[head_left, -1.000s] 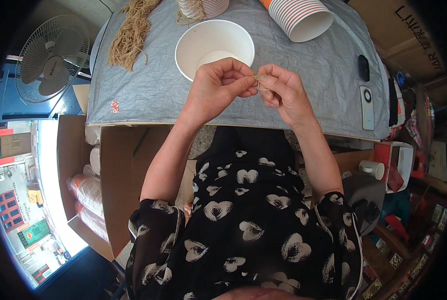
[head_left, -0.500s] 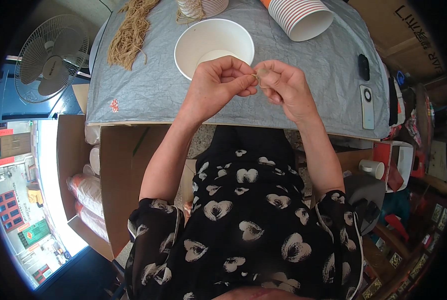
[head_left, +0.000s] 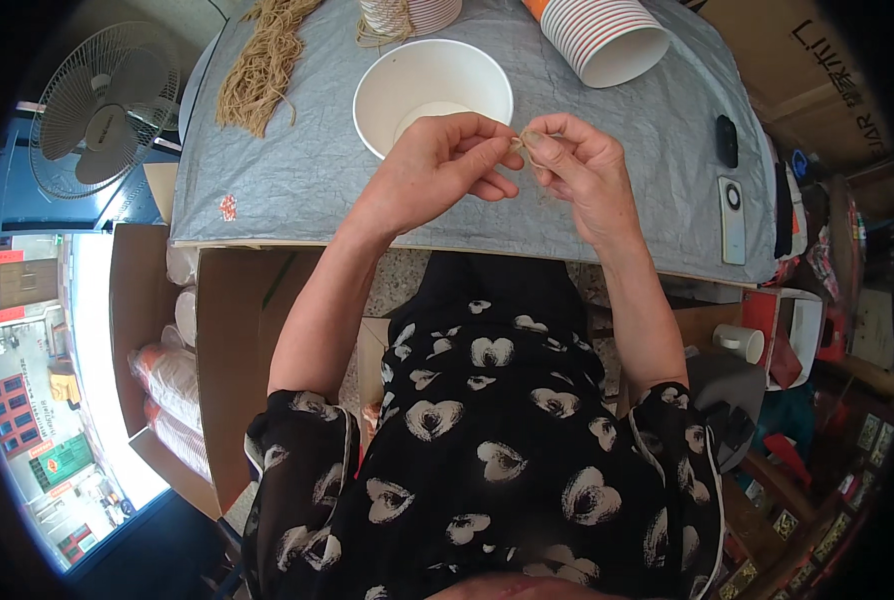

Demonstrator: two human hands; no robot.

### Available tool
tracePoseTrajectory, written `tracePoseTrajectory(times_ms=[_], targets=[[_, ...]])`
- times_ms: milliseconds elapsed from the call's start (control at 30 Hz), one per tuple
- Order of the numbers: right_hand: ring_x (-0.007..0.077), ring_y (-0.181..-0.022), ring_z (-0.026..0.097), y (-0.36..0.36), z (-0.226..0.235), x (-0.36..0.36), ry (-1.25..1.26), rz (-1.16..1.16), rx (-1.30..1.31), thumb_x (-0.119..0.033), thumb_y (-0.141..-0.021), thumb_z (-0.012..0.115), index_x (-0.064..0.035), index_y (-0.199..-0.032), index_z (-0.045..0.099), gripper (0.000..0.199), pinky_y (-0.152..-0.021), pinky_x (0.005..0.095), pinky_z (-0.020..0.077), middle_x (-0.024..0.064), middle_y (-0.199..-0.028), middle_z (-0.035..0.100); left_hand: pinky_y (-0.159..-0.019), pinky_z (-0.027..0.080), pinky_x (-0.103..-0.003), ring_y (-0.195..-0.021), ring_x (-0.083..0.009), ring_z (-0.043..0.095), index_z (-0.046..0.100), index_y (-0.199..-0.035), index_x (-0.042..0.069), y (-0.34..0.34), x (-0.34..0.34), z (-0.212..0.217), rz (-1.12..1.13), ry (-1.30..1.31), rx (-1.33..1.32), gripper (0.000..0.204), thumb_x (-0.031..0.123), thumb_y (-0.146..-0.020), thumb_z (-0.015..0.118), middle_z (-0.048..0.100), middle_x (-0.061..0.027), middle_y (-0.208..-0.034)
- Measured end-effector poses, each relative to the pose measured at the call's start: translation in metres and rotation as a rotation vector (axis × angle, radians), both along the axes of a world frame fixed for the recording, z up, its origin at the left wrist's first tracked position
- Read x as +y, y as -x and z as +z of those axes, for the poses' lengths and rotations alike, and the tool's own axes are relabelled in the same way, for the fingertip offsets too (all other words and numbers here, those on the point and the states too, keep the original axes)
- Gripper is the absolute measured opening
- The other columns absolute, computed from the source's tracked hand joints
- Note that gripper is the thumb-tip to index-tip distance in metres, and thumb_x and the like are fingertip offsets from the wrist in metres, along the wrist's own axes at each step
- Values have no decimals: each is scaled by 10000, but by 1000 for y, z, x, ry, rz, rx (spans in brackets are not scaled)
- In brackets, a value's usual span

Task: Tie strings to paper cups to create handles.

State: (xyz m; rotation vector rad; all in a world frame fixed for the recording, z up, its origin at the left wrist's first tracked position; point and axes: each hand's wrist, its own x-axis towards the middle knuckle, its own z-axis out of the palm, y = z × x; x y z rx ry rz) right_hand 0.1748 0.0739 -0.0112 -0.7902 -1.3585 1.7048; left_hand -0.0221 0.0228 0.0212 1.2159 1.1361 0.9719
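Note:
Between my two hands is a short bit of tan twine [head_left: 518, 146], pinched at the fingertips. My left hand [head_left: 447, 168] grips it between thumb and forefinger. Close against it, my right hand [head_left: 584, 170] pinches the same twine with thumb and forefinger. Most of the strand is hidden by my fingers. Just behind my hands a white paper bucket [head_left: 387, 95] stands upright on the table, its opening facing me; my left hand covers part of its near rim. At the far left lies a bundle of tan twine strands [head_left: 259, 85].
A grey sheet [head_left: 307, 190] covers the table. Stacked paper buckets [head_left: 622, 50] lie at the far right; another stack wound with twine [head_left: 432, 15] is at the back. A phone [head_left: 732, 225] and a black object [head_left: 727, 140] lie right. A cardboard box [head_left: 252, 340] stands left, below a fan [head_left: 107, 120].
Both hands stay together on the twine. My right hand has shifted slightly right, opening a small gap between the fingertips where the twine shows more.

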Motion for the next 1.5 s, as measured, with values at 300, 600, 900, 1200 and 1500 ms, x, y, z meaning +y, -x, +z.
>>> tracePoseTrajectory(times_ms=[300, 600, 900, 1200, 1500], targets=[[9, -584, 427, -1, -2, 1, -105, -39, -50, -173, -945, 695, -36, -1017, 696, 155, -503, 186, 262, -50, -688, 558, -715, 577, -250, -777, -124, 693, 655, -1064, -53, 3, 2, -2, -69, 34, 55, 261, 199, -1021, 599, 700, -83, -915], [-1, -567, 368, -4, -4, 3, -126, -85, -57, -174, -909, 725, -34, -969, 729, 152, -511, 205, 239, -85, -662, 532, -623, 484, -207, -708, -55, 607, 675, -1090, -9, 0, 2, -4, -43, 51, 73, 219, 162, -981, 591, 629, 9, -814], [-5, -624, 477, -7, -4, 7, -40, -148, 8, -86, -882, 711, -5, -915, 736, 91, -561, 181, 334, -52, -721, 627, -608, 503, -209, -682, -52, 615, 680, -1175, -5, -6, 1, -7, -23, -12, 57, 292, 113, -956, 526, 627, 7, -785], [-6, -671, 512, -12, 12, 2, -135, -120, -74, -87, -916, 706, 12, -971, 710, 113, -596, 179, 384, -41, -786, 646, -519, 484, -185, -608, -38, 622, 726, -1049, 40, -21, 0, -9, 152, -195, 155, 167, 178, -954, 720, 658, 26, -747], [4, -655, 480, -47, 17, 6, -162, 117, -200, -97, -936, 694, 12, -948, 672, 112, -571, 177, 350, -51, -758, 595, -559, 541, -270, -616, -143, 668, 671, -959, 6, -29, -7, -18, 146, -611, 496, 93, 79, -920, 713, 716, -67, -887]])
